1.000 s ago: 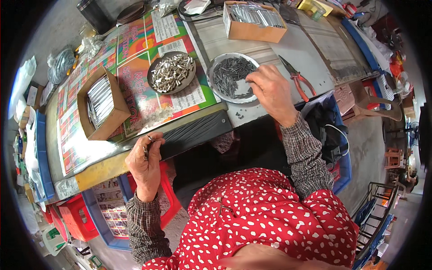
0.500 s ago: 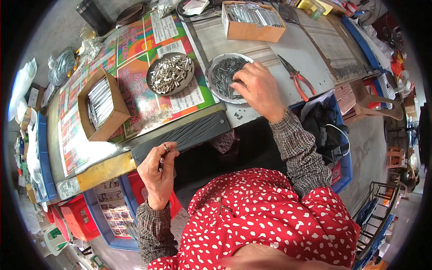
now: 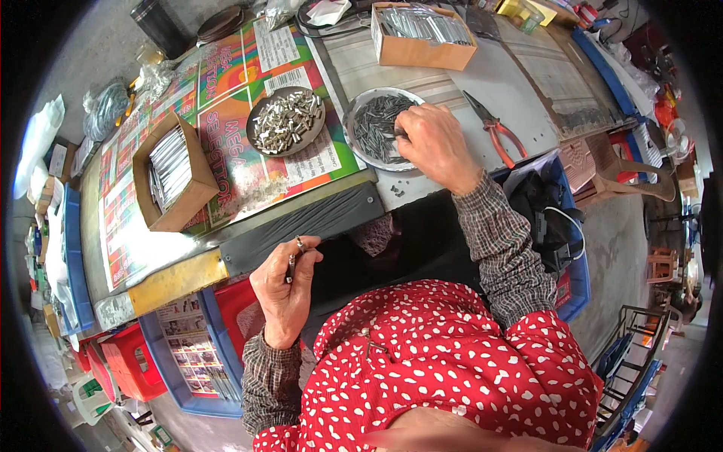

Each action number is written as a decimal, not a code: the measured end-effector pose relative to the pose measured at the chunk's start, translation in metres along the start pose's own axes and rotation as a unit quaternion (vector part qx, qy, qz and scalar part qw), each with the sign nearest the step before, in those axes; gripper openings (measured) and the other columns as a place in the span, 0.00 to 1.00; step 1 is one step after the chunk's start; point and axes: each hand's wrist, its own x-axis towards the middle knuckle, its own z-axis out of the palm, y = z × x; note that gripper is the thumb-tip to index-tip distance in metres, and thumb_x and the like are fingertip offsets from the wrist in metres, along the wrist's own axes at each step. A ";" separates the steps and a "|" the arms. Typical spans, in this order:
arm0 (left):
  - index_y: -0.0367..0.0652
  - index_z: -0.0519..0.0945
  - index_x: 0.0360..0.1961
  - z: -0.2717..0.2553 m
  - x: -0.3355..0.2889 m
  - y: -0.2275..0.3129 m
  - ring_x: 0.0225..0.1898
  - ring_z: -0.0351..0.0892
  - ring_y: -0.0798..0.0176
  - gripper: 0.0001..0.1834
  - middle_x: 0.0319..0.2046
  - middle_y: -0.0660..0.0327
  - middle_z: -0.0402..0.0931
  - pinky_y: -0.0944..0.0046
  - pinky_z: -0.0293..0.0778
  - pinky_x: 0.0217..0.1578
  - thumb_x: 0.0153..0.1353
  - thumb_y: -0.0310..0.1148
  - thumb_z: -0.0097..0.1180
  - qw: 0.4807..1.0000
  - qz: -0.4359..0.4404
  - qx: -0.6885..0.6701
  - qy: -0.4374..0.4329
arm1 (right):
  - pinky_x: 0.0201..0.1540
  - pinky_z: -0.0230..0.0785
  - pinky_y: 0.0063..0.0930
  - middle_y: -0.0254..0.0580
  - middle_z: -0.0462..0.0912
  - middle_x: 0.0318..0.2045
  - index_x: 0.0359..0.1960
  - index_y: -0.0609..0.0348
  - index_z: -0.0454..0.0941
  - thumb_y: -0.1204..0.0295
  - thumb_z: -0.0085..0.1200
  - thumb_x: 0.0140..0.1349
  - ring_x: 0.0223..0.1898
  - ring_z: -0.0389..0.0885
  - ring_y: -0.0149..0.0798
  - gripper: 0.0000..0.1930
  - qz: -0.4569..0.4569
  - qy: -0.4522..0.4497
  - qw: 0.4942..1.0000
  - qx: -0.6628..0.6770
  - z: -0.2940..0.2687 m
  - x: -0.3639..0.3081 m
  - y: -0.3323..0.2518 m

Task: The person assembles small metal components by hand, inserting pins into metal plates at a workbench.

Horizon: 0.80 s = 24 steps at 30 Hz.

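Observation:
My left hand [image 3: 283,290] is raised off the table's front edge, its fingers closed on small shiny metal tubes [image 3: 291,270]. One piece sticks up at the fingertips and another shows beside the fingers. My right hand [image 3: 438,147] reaches over the right side of a pale round bowl [image 3: 351,143] filled with thin dark grey metal pins [image 3: 376,129]. Its thumb and fingers are pinched together at the pins; what is between them is mostly hidden. Left of the bowl, a dark round dish [image 3: 316,138] holds many short silvery metal tubes [image 3: 286,120].
Red-handled pliers [image 3: 498,134] lie right of the bowl. A cardboard box [image 3: 177,211] of silvery rods stands at the left, and another box [image 3: 422,54] of rods at the back. A few dark bits [image 3: 399,190] lie near the table's front edge. Blue crates [image 3: 181,377] stand below.
My left hand has shifted to the right, still closed on the small metal tubes. My right hand has moved slightly right at the bowl, with its fingers drawn together.

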 end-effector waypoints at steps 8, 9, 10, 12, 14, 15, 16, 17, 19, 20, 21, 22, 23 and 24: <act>0.33 0.78 0.37 0.010 -0.002 0.010 0.17 0.64 0.80 0.07 0.23 0.65 0.76 0.79 0.59 0.17 0.60 0.24 0.51 0.998 0.050 -0.049 -0.006 | 0.36 0.58 0.40 0.43 0.73 0.24 0.23 0.61 0.68 0.72 0.50 0.46 0.32 0.72 0.46 0.06 -0.070 0.004 0.998 0.008 -0.003 0.002 0.008; 0.33 0.78 0.37 0.011 -0.003 0.010 0.17 0.64 0.80 0.07 0.23 0.65 0.76 0.79 0.59 0.17 0.60 0.24 0.51 0.998 0.051 -0.048 -0.005 | 0.36 0.57 0.40 0.43 0.72 0.24 0.23 0.60 0.67 0.72 0.50 0.45 0.32 0.72 0.46 0.06 -0.077 0.002 0.997 -0.001 -0.002 0.003 0.008; 0.33 0.79 0.37 0.012 -0.004 0.010 0.17 0.64 0.80 0.07 0.22 0.65 0.76 0.79 0.59 0.17 0.60 0.24 0.51 0.997 0.050 -0.059 -0.004 | 0.36 0.57 0.40 0.42 0.72 0.23 0.23 0.60 0.66 0.73 0.49 0.45 0.32 0.71 0.45 0.06 -0.085 0.000 0.996 -0.011 -0.002 0.003 0.008; 0.33 0.79 0.37 0.013 -0.005 0.012 0.17 0.64 0.80 0.07 0.22 0.65 0.76 0.79 0.59 0.17 0.60 0.23 0.51 0.996 0.049 -0.070 -0.003 | 0.36 0.57 0.39 0.42 0.72 0.23 0.22 0.60 0.66 0.73 0.49 0.45 0.32 0.71 0.45 0.06 -0.087 0.003 0.996 -0.023 -0.001 0.004 0.008; 0.33 0.79 0.37 0.013 -0.006 0.015 0.17 0.64 0.80 0.07 0.22 0.65 0.76 0.79 0.59 0.17 0.59 0.23 0.52 0.998 0.044 -0.048 -0.008 | 0.36 0.57 0.39 0.42 0.72 0.23 0.22 0.60 0.66 0.73 0.49 0.44 0.32 0.72 0.45 0.06 -0.089 0.007 0.995 -0.035 -0.001 0.003 0.009; 0.33 0.79 0.37 0.012 -0.007 0.015 0.17 0.64 0.80 0.07 0.22 0.65 0.76 0.79 0.59 0.17 0.59 0.23 0.52 0.998 0.044 -0.048 -0.007 | 0.36 0.57 0.39 0.43 0.72 0.23 0.21 0.60 0.66 0.73 0.49 0.44 0.32 0.72 0.46 0.06 -0.089 0.008 0.995 -0.034 0.001 0.003 0.011; 0.34 0.78 0.37 0.010 -0.009 0.015 0.22 0.71 0.75 0.07 0.25 0.62 0.78 0.76 0.65 0.22 0.58 0.22 0.53 0.998 0.034 -0.047 -0.016 | 0.36 0.57 0.39 0.43 0.72 0.23 0.21 0.60 0.66 0.73 0.49 0.44 0.32 0.71 0.46 0.06 -0.089 0.010 0.995 -0.032 0.001 0.003 0.011; 0.35 0.78 0.38 0.010 -0.010 0.015 0.26 0.79 0.70 0.07 0.27 0.59 0.79 0.73 0.71 0.28 0.57 0.22 0.54 0.998 0.023 -0.046 -0.024 | 0.36 0.57 0.39 0.43 0.72 0.23 0.21 0.60 0.66 0.73 0.49 0.44 0.32 0.71 0.46 0.06 -0.090 0.010 0.995 -0.032 0.000 0.003 0.010; 0.35 0.78 0.38 0.008 -0.010 0.017 0.26 0.79 0.70 0.07 0.26 0.59 0.79 0.73 0.71 0.28 0.57 0.22 0.54 0.999 0.023 -0.038 -0.029 | 0.36 0.58 0.40 0.44 0.71 0.22 0.21 0.60 0.65 0.73 0.49 0.44 0.31 0.71 0.47 0.06 -0.077 -0.012 0.996 -0.041 -0.002 0.004 0.008; 0.35 0.78 0.38 0.008 -0.010 0.018 0.26 0.78 0.70 0.08 0.25 0.59 0.78 0.73 0.71 0.28 0.57 0.22 0.54 0.999 0.022 -0.030 -0.034 | 0.36 0.58 0.40 0.44 0.71 0.22 0.21 0.60 0.65 0.73 0.49 0.44 0.31 0.71 0.47 0.06 -0.077 -0.012 0.996 -0.041 -0.003 0.004 0.008; 0.35 0.78 0.38 0.007 -0.011 0.019 0.26 0.78 0.70 0.08 0.25 0.59 0.78 0.73 0.71 0.28 0.57 0.22 0.54 0.999 0.023 -0.030 -0.033 | 0.35 0.58 0.41 0.45 0.71 0.22 0.21 0.61 0.66 0.73 0.49 0.43 0.31 0.71 0.48 0.06 -0.079 -0.007 0.996 -0.028 -0.003 0.004 0.009; 0.35 0.78 0.38 0.007 -0.011 0.021 0.25 0.78 0.70 0.08 0.25 0.59 0.78 0.73 0.71 0.28 0.57 0.22 0.54 0.999 0.018 -0.033 -0.036 | 0.34 0.58 0.42 0.45 0.71 0.22 0.21 0.61 0.66 0.73 0.49 0.43 0.31 0.71 0.49 0.06 -0.081 -0.003 0.997 -0.015 -0.003 0.003 0.011; 0.34 0.79 0.38 0.007 -0.011 0.022 0.25 0.78 0.71 0.07 0.24 0.59 0.78 0.73 0.71 0.28 0.57 0.22 0.54 0.999 0.012 -0.035 -0.039 | 0.34 0.58 0.42 0.45 0.71 0.22 0.21 0.61 0.66 0.73 0.49 0.43 0.31 0.71 0.49 0.06 -0.082 -0.003 0.997 -0.014 -0.002 0.003 0.012; 0.34 0.79 0.38 0.006 -0.013 0.022 0.25 0.78 0.71 0.07 0.24 0.59 0.78 0.73 0.71 0.28 0.57 0.22 0.54 0.999 0.009 -0.034 -0.037 | 0.34 0.59 0.43 0.46 0.72 0.22 0.21 0.62 0.67 0.73 0.49 0.43 0.31 0.71 0.50 0.06 -0.076 0.003 0.997 -0.010 -0.001 0.002 0.012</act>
